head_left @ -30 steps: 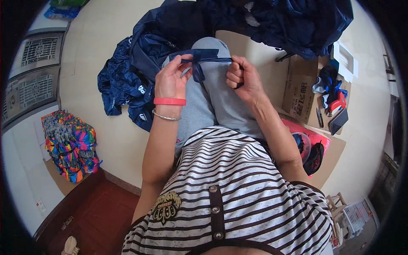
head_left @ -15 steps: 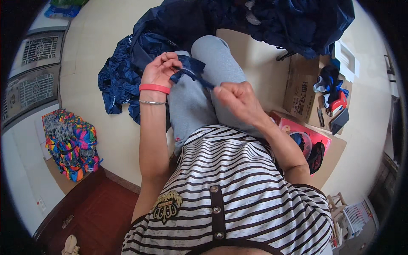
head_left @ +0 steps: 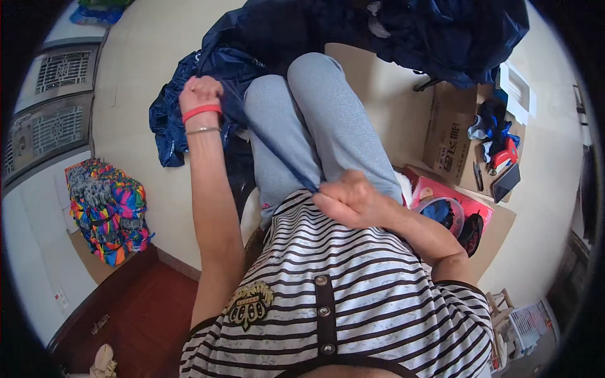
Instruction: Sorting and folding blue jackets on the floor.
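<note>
**Dark blue fabric strip (head_left: 282, 156) stretched taut over grey trousers (head_left: 337, 120)**

At far left, a stack of rainbow-and-grey bundles (head_left: 107, 208) rests near the wall, on brown cardboard. Next comes the left hand (head_left: 201, 94), raised and curled into a fist around the strip's upper end; a red wristband (head_left: 201, 113) and a silver bracelet (head_left: 203, 130) circle that wrist. Just behind it lies crumpled dark blue fabric (head_left: 165, 129). The strip slants down over the thighs to the right hand (head_left: 346, 200), whose thumb and folded fingers pinch its lower end close to the striped shirt (head_left: 353, 264). Further right are a clear round tub (head_left: 458, 222) and a cardboard box (head_left: 449, 129), which carries a red tool (head_left: 506, 153) and a dark flat rectangular object (head_left: 505, 183).
</note>
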Demonstrator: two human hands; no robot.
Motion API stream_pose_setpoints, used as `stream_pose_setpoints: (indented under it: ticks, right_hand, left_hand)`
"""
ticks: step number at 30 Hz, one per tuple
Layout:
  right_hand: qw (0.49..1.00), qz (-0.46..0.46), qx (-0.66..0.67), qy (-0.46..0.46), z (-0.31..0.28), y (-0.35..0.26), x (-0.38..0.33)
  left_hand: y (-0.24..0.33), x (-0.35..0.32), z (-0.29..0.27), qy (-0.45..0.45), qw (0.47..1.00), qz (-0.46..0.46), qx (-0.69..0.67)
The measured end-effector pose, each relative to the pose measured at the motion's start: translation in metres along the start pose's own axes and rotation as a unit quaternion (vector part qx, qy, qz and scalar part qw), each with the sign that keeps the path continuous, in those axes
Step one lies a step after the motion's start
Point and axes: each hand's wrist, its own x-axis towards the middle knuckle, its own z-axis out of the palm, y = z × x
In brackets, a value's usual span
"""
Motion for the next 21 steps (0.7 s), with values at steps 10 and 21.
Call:
stream_pose_setpoints:
  ticks: [10, 21]
  right_hand:
    - [0.994, 0.098, 0.043, 0.013, -0.035, 0.006, -0.002]
    - [0.843, 0.05, 0.416, 0.336, -0.135, 0.008, 0.019]
  left_hand:
    - [0.07, -0.025, -0.026, -0.015, 0.993, 0.113, 0.042]
    - [0.155, -0.067, -0.116, -0.122, 0.856, 0.159, 0.476]
